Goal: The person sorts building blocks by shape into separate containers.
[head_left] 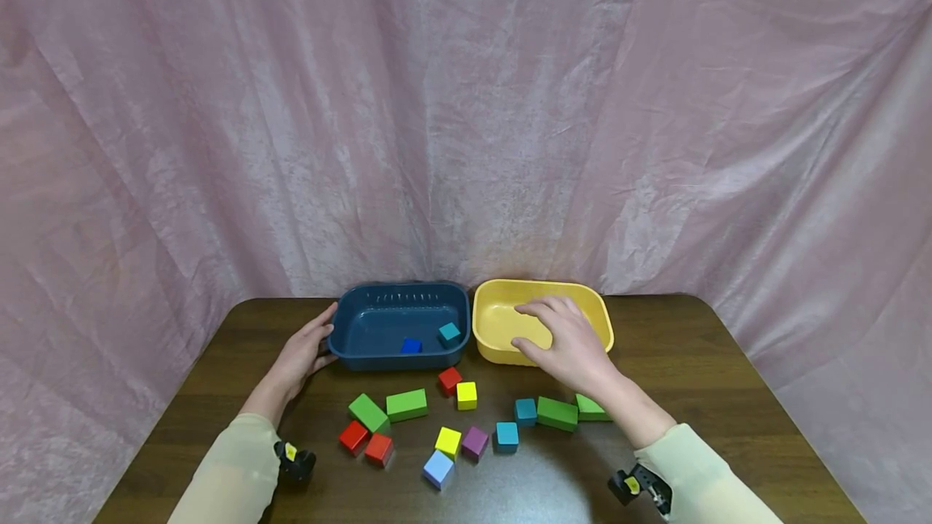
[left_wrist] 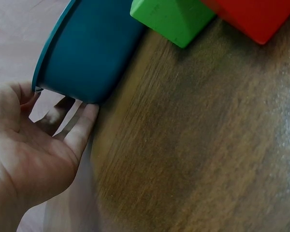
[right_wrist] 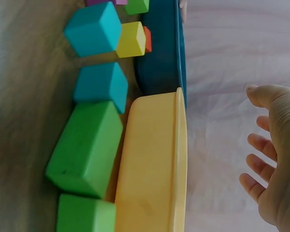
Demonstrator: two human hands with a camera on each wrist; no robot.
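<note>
My left hand (head_left: 300,356) is at the left end of the dark blue basket (head_left: 357,362). In the left wrist view, its extended fingers (left_wrist: 82,128) touch the basket's end wall, one fingertip low near the tabletop. Inside that basket lie a blue cube (head_left: 411,345) and a teal cube (head_left: 449,335). Over the yellow basket (head_left: 502,291) hovers my right hand (head_left: 564,342), its fingers loosely bent and spread from the thumb with nothing between them. The right wrist view shows this hand (right_wrist: 280,154) above the level of the yellow rim.
In front of the baskets lie several blocks: green blocks (head_left: 406,404), red cubes (head_left: 379,450), yellow cubes (head_left: 467,396), teal cubes (head_left: 506,437), a purple cube (head_left: 476,443) and a light blue cube (head_left: 439,469). A pink curtain (head_left: 466,120) hangs behind the wooden table (head_left: 677,378).
</note>
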